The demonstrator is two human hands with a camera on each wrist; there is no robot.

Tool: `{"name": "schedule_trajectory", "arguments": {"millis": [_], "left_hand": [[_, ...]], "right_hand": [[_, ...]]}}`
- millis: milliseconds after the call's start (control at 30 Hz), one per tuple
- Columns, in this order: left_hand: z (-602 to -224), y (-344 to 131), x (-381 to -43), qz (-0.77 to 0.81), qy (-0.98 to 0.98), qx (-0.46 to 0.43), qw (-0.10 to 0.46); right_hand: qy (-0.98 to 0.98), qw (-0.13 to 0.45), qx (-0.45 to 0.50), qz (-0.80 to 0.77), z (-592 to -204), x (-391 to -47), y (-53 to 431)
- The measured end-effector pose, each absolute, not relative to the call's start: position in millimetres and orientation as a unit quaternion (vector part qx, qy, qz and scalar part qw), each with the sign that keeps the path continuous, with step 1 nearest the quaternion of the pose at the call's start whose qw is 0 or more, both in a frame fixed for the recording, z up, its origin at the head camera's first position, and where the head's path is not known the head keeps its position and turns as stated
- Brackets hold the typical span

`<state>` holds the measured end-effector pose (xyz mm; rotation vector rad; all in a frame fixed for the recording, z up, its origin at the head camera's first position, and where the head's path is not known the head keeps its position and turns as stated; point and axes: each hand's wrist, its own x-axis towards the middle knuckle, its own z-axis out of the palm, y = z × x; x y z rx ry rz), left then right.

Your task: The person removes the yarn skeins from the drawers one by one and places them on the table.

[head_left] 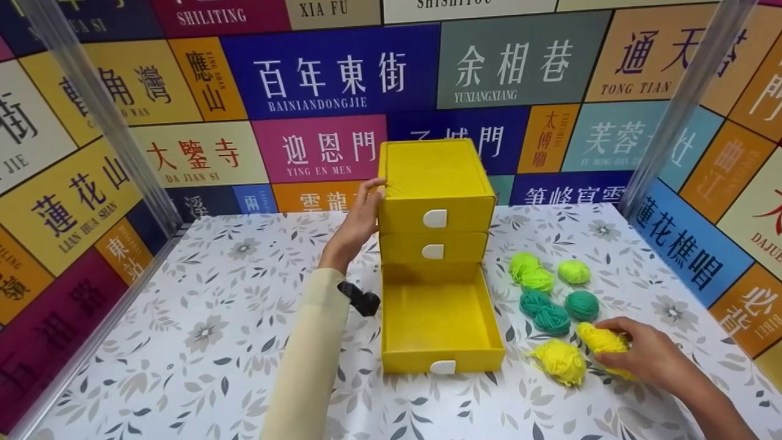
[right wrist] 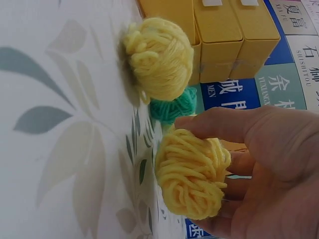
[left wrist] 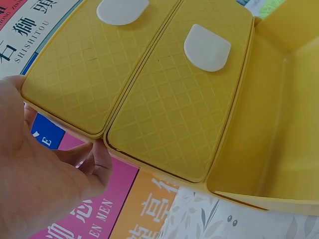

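A yellow three-drawer unit (head_left: 432, 174) stands on the table, its bottom drawer (head_left: 443, 360) pulled out and its two upper drawers closed. My left hand (head_left: 360, 217) rests against the unit's left side, fingertips near the top edge. The left wrist view shows its fingers (left wrist: 102, 162) touching the side near the drawer fronts. My right hand (head_left: 650, 354) holds a yellow yarn ball (right wrist: 192, 174) between thumb and fingers, low over the table on the right. Another yellow yarn ball (head_left: 559, 362) lies just left of it.
Behind the yellow balls lie dark green yarn balls (head_left: 581, 305) and bright lime ones (head_left: 574, 272), right of the pulled-out drawer. A flower-patterned cloth (head_left: 201, 333) covers the table. A wall of coloured name signs (head_left: 330, 70) stands behind, with clear posts (head_left: 675, 104) at the corners.
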<state>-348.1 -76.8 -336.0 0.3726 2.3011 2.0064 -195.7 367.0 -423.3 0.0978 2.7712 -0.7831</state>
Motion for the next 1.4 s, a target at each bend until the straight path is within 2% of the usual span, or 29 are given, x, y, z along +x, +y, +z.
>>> {"name": "schedule_trajectory", "arguments": {"millis": [300,467,767,967,1167,1267,1400], "left_hand": [[-336.8,-77.0,-348.8,0.647,0.752,0.125,0.034],[-336.6,-78.7,-349.0,0.649,0.749,0.126,0.031],[-335.8,-77.4,-348.6,0.648,0.751,0.121,0.027],[-336.7,-77.4,-348.5,0.651,0.749,0.118,0.03],[-337.4,-78.4,-347.7,0.659,0.741,0.124,0.032],[-337.2,-77.8,-348.1,0.654,0.746,0.121,0.031],[-336.9,-76.8,-349.0,0.652,0.748,0.118,0.03]], "right_hand": [[0.956,0.16,0.028,-0.245,-426.8,-194.0,366.8],[0.956,0.154,0.007,-0.25,-419.6,-193.0,365.2],[0.959,0.09,0.012,-0.269,-401.6,-182.8,342.8],[0.947,0.055,0.028,-0.316,-392.4,-174.8,310.8],[0.933,-0.004,0.002,-0.361,-397.1,-164.6,273.1],[0.914,0.011,0.004,-0.407,-399.4,-161.1,257.3],[0.877,0.059,0.005,-0.478,-402.1,-157.0,242.5]]}}
